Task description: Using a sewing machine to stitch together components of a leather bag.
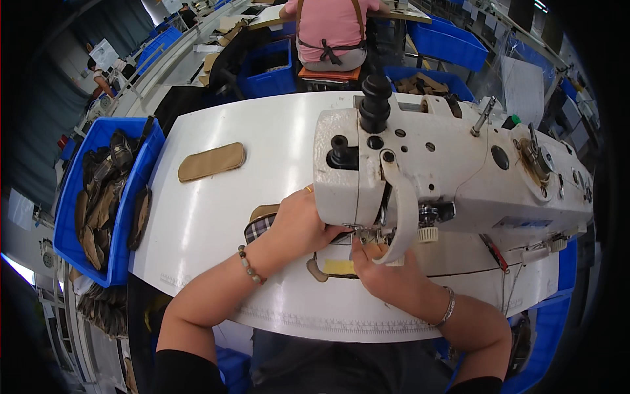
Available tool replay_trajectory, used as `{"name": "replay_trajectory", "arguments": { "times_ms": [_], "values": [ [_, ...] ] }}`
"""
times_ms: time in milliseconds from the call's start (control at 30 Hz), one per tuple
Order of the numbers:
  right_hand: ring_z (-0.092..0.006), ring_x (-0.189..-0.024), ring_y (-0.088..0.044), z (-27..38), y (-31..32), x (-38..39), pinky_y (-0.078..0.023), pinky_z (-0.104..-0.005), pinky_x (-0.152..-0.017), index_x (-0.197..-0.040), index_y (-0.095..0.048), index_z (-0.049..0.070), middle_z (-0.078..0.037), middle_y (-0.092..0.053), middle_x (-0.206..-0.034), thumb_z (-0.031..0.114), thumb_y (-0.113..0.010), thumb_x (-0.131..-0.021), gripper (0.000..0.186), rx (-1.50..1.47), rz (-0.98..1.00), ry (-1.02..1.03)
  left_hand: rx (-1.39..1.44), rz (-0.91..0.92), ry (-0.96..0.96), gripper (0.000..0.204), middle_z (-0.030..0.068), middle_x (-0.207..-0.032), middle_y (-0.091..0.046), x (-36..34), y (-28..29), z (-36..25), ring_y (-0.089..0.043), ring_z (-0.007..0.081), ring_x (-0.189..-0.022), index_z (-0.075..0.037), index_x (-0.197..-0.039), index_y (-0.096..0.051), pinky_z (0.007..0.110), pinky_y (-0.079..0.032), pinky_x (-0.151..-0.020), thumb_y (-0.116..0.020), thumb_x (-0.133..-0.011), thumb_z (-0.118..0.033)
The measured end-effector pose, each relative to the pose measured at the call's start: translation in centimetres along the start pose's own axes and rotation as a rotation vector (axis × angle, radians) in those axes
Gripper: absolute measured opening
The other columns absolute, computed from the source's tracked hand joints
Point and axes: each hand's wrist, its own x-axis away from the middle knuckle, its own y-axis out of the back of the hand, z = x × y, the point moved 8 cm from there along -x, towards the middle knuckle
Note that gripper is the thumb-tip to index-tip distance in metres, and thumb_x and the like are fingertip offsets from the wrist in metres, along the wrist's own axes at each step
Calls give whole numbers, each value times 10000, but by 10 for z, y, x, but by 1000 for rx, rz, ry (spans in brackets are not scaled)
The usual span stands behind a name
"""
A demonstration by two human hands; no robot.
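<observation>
Seated at a white table [216,217], both hands working under the head of a sewing machine [453,171]. Left hand [300,220] laid flat, fingers spread and pressing down on a tan piece [264,213] with a plaid lining showing at its 7 o'clock corner; palm down rather than closed, likely to keep the layers flat and to steer them toward the needle. Fingertips hidden beneath the machine head, so cannot tell exactly what they pinch. Right hand [387,269] at 4 o'clock from the left, fingers curled up toward the presser foot area, resting on the near edge of the same workpiece beside a pale yellow patch [340,266]; whether pinching or merely guiding, cannot tell, since the white guard covers the tips. Workpiece lying right at the needle, between the two hands, partly under the machine.

At 10 o'clock from the hands, a single flat tan pad [211,161] lying apart on the table, seemingly set aside within easy reach. Farther at 9 o'clock, a blue bin [141,164] full of dark and tan pieces, hung at the table's edge. At 12 o'clock, another person in a pink top [326,26] seated with back turned.
</observation>
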Motion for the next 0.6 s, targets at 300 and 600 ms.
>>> {"name": "replay_trajectory", "arguments": {
  "times_ms": [300, 600],
  "values": [
    [-267, -786, -707, 8, 10, -3, -557, -371, -607, -1160, -666, -48, -153, -705, -976, 61, -637, -788, 389, 160, -65, 60, -46, 5, 20, 260, 76, -935, -708, -3, 2, -1, -685, 312, -867, -185, -996, -764, 413, -559, -698, -820, -749, -241],
    [-288, -782, -646, -10, 11, 10, -549, -406, -634, -1121, -668, -1, -105, -634, -862, 139, -686, -855, 301, 79, -191, -58, -74, -57, 82, 214, 78, -755, -579, 8, -11, -8, -638, 303, -795, -101, -682, -727, 422, -521, -624, -785, -732, -300]
  ]
}}
